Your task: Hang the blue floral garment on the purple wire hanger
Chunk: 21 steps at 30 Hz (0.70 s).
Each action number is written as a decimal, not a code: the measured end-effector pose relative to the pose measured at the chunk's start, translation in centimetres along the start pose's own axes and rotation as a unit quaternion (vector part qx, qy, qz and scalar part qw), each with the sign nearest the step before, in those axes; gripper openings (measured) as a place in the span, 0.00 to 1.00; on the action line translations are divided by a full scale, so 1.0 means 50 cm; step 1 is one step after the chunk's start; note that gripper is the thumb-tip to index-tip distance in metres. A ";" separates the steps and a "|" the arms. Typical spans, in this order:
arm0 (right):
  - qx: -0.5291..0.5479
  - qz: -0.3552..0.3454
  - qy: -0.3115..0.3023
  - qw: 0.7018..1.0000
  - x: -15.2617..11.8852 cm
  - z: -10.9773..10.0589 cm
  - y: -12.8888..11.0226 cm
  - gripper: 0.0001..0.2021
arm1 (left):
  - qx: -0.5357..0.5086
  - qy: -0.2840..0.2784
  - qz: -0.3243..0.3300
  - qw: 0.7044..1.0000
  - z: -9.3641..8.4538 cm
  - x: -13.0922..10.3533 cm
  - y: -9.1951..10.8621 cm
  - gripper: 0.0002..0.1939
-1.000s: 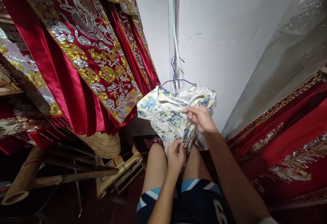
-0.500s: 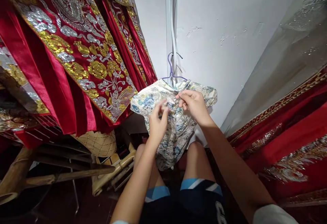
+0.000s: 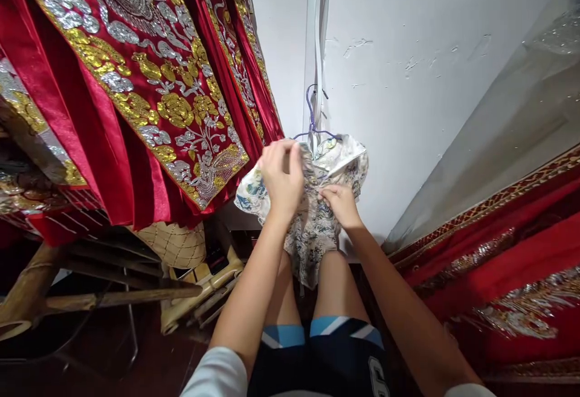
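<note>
And here we are at the floral blouse (image 3: 312, 234), hanging from a purple hanger (image 3: 312, 125) before the white wall (image 3: 408, 113), its hem down between our knees (image 3: 334, 264). Our right hand (image 3: 341, 203) has thumb and fingertips together at the middle of the front, seemingly pinching a little cloth. Our left hand (image 3: 284, 179) is up by the neckline on the other side, fingers curled (it's blurred, so we can't tell whether it has hold of any fabric). The neckline looks uneven, a pale edge slanting up on the right. To do this well, we judge, we want that lower pinch light and steady while the upper hand settles the neckline; tug too hard and the thin hanger could tilt. We'd also keep the sleeve (image 3: 249, 196) from snagging on the sequinned red costume (image 3: 181, 110) near it.
</note>
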State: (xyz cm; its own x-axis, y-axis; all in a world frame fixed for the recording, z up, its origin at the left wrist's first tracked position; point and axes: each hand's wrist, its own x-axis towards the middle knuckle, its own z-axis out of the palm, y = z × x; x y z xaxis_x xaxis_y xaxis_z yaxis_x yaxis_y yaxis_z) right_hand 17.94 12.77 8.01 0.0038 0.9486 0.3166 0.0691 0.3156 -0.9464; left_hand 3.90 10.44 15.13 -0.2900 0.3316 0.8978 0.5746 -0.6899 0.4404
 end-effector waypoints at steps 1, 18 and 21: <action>0.011 0.023 -0.003 1.000 -0.011 -0.003 0.012 0.12 | -0.008 0.033 -0.031 0.999 -0.008 0.007 -0.016 0.08; -0.016 -0.003 -0.086 0.996 -0.139 -0.054 0.004 0.13 | -0.122 0.235 -0.308 0.914 -0.041 -0.084 -0.239 0.05; -0.019 0.013 -0.089 0.996 -0.146 -0.059 0.012 0.13 | -0.042 0.181 -0.212 0.960 -0.053 -0.083 -0.248 0.07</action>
State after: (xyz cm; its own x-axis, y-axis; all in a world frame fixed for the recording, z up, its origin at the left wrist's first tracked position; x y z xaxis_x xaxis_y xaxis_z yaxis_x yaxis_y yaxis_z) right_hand 20.88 5.97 5.30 -0.1707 0.9468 0.2727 0.1089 0.2932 -0.9498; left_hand -4.04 15.91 5.94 -0.7394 0.3586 0.5698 0.2875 -0.5971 0.7488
